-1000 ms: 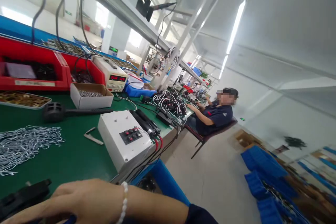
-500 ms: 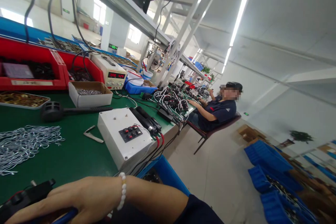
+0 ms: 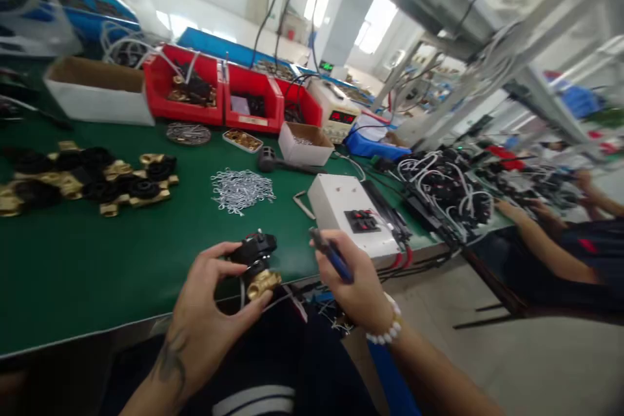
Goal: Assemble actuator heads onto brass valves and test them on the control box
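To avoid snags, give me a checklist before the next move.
1. Black-and-brass part held by left hand: ok.
2. Blue-handled tool in right hand: ok.
3. Tool apart from the part: ok.
4. Pile of metal clips on the green table, away from both hands: ok.
5. Right hand free of the white box: cannot tell; they overlap in view.
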The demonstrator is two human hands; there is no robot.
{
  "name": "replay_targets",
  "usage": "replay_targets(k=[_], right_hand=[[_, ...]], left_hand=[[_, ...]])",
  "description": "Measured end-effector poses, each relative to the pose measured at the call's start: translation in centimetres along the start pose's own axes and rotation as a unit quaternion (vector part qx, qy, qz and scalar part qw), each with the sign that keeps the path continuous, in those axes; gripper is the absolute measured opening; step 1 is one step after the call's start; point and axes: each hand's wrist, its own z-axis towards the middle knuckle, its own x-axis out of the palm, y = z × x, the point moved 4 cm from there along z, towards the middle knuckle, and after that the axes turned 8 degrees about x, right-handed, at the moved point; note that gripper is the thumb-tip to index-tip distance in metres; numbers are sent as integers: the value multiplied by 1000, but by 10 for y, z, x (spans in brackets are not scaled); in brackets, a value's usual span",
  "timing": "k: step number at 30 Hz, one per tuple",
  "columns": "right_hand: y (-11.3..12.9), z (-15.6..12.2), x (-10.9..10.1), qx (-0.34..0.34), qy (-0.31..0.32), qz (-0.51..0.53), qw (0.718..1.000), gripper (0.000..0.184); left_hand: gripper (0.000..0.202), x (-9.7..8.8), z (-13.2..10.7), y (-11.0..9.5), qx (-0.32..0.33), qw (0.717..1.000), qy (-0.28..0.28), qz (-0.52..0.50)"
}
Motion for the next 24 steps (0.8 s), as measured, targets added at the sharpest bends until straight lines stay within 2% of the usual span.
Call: replay_targets(k=[2, 4, 5, 8, 9, 10, 13, 14, 16, 19, 20, 24], right_hand=[[0, -1, 4, -12, 56, -103, 993, 24], [4, -2, 3, -29, 72, -137, 988, 23], [6, -3, 0, -33, 46, -121, 991, 20], [9, -5, -11, -33, -109, -51, 992, 14], [9, -5, -11, -35, -132, -50, 989, 14], [9, -5, -7, -38, -118, -71, 990, 15], [11, -1, 7, -65, 38, -186, 980, 21], [12, -1, 8, -72, 68, -206, 974, 22], [16, 0, 1, -74, 42, -180, 980, 20], [15, 0, -8, -60, -67, -105, 990, 16], [12, 1, -5, -58, -67, -115, 989, 17], [2, 3, 20, -39, 81, -248, 965, 24]], left_hand=[[29, 0, 3, -3, -6, 1000, -3, 4], [28, 1, 6, -6, -16, 1000, -8, -8], [28, 1, 6, -7, -19, 1000, -12, -14], [28, 0, 7, -10, -16, 1000, -15, -23], [28, -1, 7, -10, -13, 999, -18, -23], [28, -1, 7, -10, -12, 999, -19, -24], [27, -2, 6, -9, -14, 999, -25, -27], [27, -2, 6, -9, -16, 999, -25, -28], [27, -1, 7, -9, -18, 999, -24, -29], [27, 0, 8, -8, -19, 999, -22, -25], [28, 0, 9, -7, -18, 999, -22, -23], [26, -6, 4, -4, -13, 999, -22, -24]])
